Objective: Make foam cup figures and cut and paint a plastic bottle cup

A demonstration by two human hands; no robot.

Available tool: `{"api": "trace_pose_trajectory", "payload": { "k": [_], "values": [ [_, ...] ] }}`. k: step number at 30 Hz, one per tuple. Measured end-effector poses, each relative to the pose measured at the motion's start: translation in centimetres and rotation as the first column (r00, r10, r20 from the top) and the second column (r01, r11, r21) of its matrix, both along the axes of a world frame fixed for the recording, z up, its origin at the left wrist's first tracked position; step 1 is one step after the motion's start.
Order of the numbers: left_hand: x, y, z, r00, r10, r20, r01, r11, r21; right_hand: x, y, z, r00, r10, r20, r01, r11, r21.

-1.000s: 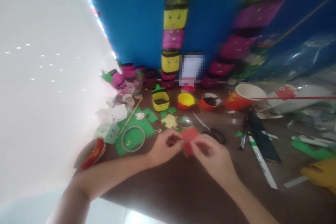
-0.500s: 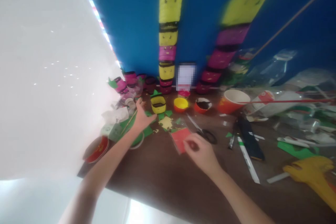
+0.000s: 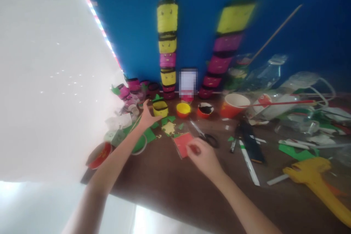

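My left hand (image 3: 148,117) reaches to a small yellow cup (image 3: 160,110) with a black rim and green paper leaves. Its thumb and fingers are spread at the cup's left side, and I cannot tell whether they touch it. My right hand (image 3: 205,157) is closed in a pinch at the right edge of a red square of card (image 3: 183,143), low over the table. Scissors (image 3: 204,135) with black handles lie just beyond that hand. Pale yellow scraps (image 3: 168,128) and green paper pieces (image 3: 150,135) lie between the hands.
Behind stand a yellow paint cup (image 3: 183,109), a black paint cup (image 3: 205,109) and a red paper cup (image 3: 236,105). A yellow glue gun (image 3: 312,172), a marker (image 3: 249,162) and plastic bottles (image 3: 265,73) are at right. Yellow and magenta stacks (image 3: 168,44) rise against the blue wall.
The camera view has shifted a little, so most things sit further left in the picture. My left hand is closer to the yellow cup; my right hand stays at the red card.
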State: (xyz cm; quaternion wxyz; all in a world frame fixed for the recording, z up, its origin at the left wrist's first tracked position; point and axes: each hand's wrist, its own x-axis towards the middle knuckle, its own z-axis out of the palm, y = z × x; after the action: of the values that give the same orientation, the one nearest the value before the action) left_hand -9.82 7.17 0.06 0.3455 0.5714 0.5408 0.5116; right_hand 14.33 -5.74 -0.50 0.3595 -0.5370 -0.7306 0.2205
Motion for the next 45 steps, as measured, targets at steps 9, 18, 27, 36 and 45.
{"api": "trace_pose_trajectory", "payload": {
  "k": [9, 18, 27, 36, 45],
  "values": [
    [4.2, -3.8, 2.4, 0.912, 0.047, 0.407, 0.007, 0.991, -0.130, 1.0, 1.3, 1.5, 0.989, 0.033, 0.144, 0.006, 0.965, -0.261],
    [8.0, -6.0, 0.8, 0.551, -0.014, 0.835, 0.279, 0.945, -0.169, 1.7, 2.2, 2.4, 0.980, 0.093, 0.179, -0.030, 0.944, -0.327],
    [7.6, -6.3, -0.1, 0.542, -0.092, 0.835, 0.335, 0.935, -0.115, 2.9, 1.7, 2.3, 0.994, 0.008, 0.113, -0.004, 0.999, -0.042],
    [7.9, -6.8, -0.6, 0.688, -0.301, 0.660, 0.381, 0.924, 0.023, 0.8, -0.3, 2.5, 0.945, -0.158, 0.286, -0.042, 0.809, 0.586],
    [8.2, -7.6, -0.1, 0.727, -0.370, 0.578, 0.439, 0.898, 0.022, 0.2, -0.6, 2.5, 0.863, -0.201, 0.463, -0.078, 0.853, 0.516]
  ]
}}
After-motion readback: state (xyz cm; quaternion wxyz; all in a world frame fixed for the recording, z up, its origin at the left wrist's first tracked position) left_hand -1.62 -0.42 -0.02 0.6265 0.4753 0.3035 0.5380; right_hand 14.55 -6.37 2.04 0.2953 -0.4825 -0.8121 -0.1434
